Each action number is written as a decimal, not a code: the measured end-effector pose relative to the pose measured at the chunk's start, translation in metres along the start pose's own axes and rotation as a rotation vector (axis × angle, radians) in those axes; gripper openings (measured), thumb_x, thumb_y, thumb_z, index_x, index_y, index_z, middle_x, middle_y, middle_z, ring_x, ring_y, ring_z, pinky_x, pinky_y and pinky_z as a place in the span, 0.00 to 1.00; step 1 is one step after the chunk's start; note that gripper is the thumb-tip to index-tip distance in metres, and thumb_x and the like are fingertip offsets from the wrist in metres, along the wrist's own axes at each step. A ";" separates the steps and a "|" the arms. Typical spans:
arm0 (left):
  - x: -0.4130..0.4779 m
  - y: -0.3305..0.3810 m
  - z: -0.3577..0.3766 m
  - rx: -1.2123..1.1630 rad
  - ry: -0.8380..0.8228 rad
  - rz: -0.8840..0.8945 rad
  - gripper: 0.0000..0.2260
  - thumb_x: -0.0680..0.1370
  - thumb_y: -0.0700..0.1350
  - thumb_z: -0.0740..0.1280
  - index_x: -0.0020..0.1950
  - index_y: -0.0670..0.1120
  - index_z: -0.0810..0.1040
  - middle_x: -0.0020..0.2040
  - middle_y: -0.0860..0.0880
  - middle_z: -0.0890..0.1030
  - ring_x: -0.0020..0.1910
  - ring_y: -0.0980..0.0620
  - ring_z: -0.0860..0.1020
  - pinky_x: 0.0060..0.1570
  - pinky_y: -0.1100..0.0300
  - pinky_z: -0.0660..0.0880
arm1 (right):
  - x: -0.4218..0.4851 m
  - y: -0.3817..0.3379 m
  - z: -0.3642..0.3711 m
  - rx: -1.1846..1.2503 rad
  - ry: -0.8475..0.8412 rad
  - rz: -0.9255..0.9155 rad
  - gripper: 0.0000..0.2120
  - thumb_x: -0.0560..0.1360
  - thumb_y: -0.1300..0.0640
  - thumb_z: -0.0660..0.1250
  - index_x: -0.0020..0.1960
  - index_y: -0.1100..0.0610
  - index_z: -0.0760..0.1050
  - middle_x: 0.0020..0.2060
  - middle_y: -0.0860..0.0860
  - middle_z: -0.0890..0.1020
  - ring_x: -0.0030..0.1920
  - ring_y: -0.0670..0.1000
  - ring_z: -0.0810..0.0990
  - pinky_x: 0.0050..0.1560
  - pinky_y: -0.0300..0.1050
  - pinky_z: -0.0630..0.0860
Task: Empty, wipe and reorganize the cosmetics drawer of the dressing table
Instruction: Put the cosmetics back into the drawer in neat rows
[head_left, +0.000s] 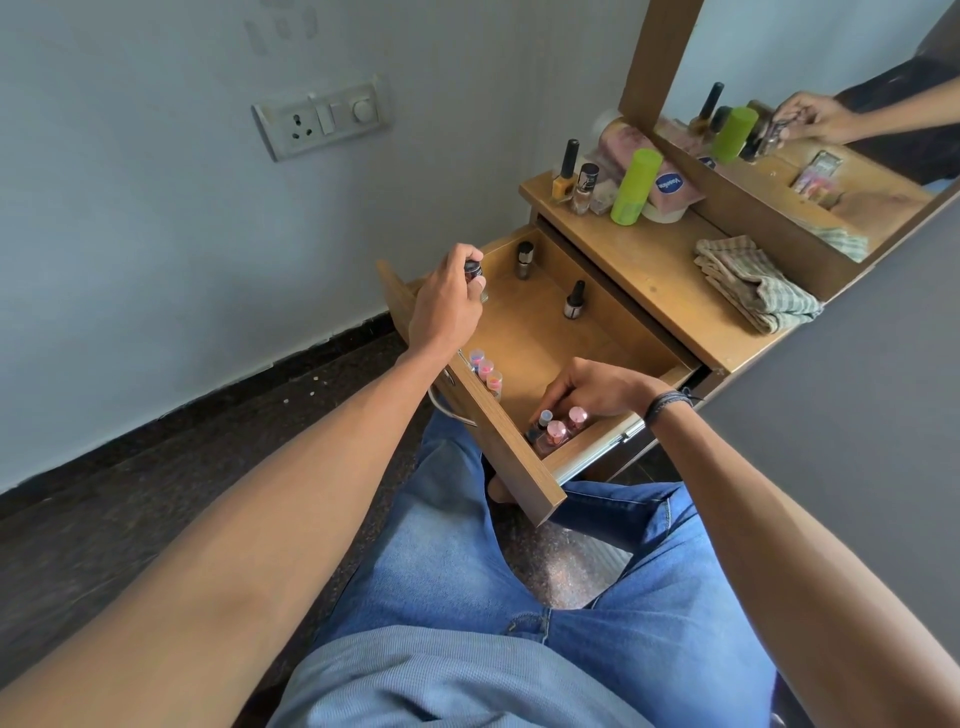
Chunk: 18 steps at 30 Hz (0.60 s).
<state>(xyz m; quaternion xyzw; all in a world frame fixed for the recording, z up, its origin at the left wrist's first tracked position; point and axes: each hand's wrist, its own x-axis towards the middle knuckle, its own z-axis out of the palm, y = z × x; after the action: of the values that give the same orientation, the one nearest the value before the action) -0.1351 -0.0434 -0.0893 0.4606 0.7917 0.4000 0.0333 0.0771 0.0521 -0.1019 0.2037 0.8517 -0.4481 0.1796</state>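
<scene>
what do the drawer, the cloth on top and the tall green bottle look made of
Drawer: wood or wood-look laminate, matte, grain lines show. Cloth: soft woven fabric, checked, crumpled. Green bottle: probably plastic, opaque, smooth with faint sheen.

The drawer is jutting leftward from under the tabletop. Inside, 1 bottle is standing far right, a 2nd bottle just nearer me, 3 vials are lining the left wall, a bottle cluster is sitting near left under my right hand, and my left hand is holding a jar over the far left corner.
</scene>
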 end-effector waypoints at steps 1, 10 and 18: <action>0.000 0.000 0.000 0.000 -0.002 0.000 0.10 0.82 0.40 0.64 0.63 0.46 0.71 0.60 0.46 0.79 0.54 0.47 0.79 0.44 0.52 0.81 | 0.001 0.000 0.000 0.011 -0.009 0.001 0.16 0.77 0.71 0.63 0.53 0.59 0.87 0.46 0.46 0.87 0.49 0.49 0.84 0.51 0.41 0.79; 0.001 -0.001 0.001 0.009 0.008 0.018 0.10 0.82 0.40 0.65 0.62 0.46 0.72 0.58 0.46 0.79 0.53 0.47 0.79 0.44 0.53 0.80 | 0.003 0.001 0.001 0.090 -0.056 -0.013 0.12 0.78 0.69 0.65 0.55 0.62 0.85 0.49 0.51 0.87 0.51 0.54 0.84 0.55 0.45 0.80; 0.000 -0.003 0.002 -0.009 0.002 0.012 0.10 0.82 0.40 0.65 0.62 0.48 0.71 0.58 0.47 0.79 0.52 0.48 0.79 0.40 0.59 0.78 | 0.002 0.000 0.000 0.110 -0.085 0.003 0.12 0.78 0.68 0.65 0.56 0.62 0.85 0.51 0.52 0.87 0.52 0.55 0.83 0.53 0.41 0.80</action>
<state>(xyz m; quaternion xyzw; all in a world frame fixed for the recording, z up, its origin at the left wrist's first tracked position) -0.1364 -0.0430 -0.0923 0.4649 0.7870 0.4042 0.0322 0.0751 0.0522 -0.1027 0.1953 0.8172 -0.5022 0.2047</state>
